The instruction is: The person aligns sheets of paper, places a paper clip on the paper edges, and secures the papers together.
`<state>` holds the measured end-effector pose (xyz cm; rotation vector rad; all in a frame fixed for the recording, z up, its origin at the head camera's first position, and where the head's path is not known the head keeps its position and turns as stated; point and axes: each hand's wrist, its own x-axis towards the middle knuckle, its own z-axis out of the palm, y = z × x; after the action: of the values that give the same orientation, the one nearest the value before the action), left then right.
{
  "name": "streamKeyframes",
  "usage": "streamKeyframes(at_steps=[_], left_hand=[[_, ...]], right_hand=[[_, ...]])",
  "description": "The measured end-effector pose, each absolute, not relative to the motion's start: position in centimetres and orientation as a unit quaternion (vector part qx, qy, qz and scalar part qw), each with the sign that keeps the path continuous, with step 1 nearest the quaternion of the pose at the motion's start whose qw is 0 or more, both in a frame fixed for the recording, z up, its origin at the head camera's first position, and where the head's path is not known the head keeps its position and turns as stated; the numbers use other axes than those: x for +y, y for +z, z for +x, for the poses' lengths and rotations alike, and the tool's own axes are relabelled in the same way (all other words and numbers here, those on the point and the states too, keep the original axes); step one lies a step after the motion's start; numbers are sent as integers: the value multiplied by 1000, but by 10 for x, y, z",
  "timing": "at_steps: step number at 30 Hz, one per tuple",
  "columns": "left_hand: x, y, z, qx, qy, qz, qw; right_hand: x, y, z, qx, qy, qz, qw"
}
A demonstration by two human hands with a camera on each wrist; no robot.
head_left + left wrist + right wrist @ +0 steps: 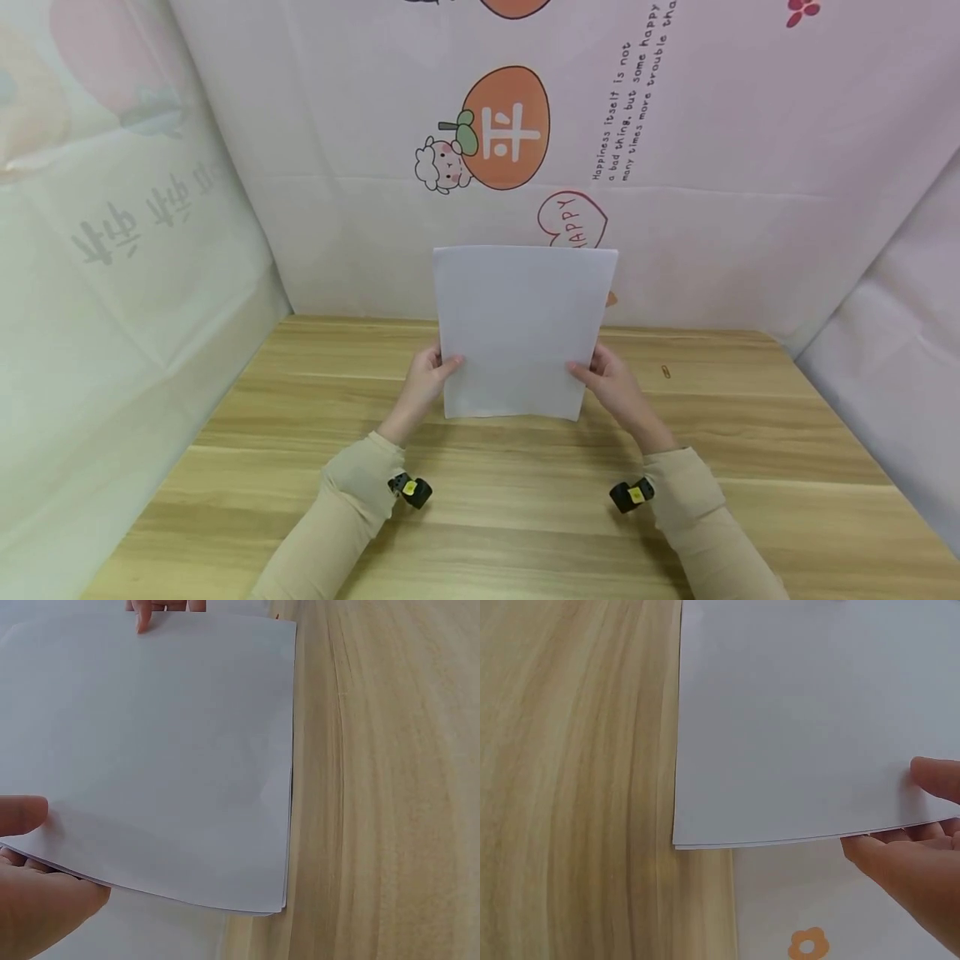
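A small stack of white paper sheets (521, 325) is held up over the table, its blank face towards me. At its left edge my left hand (425, 382) pinches it, thumb in front and fingers behind. The right hand (617, 388) grips the opposite edge in the same way. Both wrist views show slightly offset edges, so more than one sheet is there; in the right wrist view the paper (810, 727) is pinched between thumb and fingers. Most of the fingers are hidden behind the sheets.
A paper clip (665, 372) lies on the wooden table (495, 508), right of the right hand. Behind the table hangs a printed white cloth (360, 242), with more cloth at both sides. Each sleeved wrist carries a small black camera.
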<state>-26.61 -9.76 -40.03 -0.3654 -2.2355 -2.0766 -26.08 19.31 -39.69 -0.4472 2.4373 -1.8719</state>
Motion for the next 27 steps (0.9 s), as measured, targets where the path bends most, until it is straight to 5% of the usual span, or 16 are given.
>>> streamKeyframes(at_steps=[27], left_hand=[[-95, -409, -262, -749, -658, -76, -8]], right_hand=[[182, -403, -256, 806, -585, -91, 1]])
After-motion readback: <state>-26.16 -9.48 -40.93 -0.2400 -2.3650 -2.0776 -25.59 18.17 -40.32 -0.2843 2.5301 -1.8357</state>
